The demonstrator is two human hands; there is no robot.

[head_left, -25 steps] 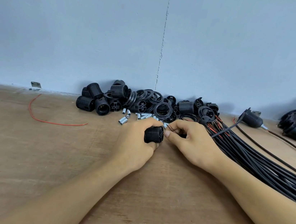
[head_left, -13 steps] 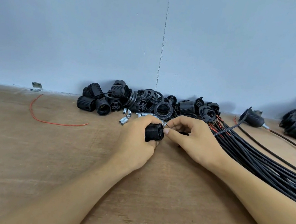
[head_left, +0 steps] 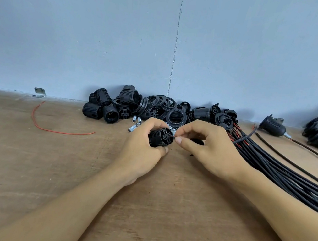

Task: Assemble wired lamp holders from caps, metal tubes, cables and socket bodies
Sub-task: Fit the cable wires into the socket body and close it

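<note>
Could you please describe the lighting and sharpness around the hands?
Head view: soft, even light, no glare; the left hand gripping the socket body and the right hand pinching a wire are sharp; soft shadows fall on the wall behind the parts pile.

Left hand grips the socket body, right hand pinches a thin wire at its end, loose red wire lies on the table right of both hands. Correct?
One slip: the head view shows the loose red wire left of both hands, not right. The rest stands: the left hand grips the socket body, and the right hand pinches a thin wire at its end.
</note>
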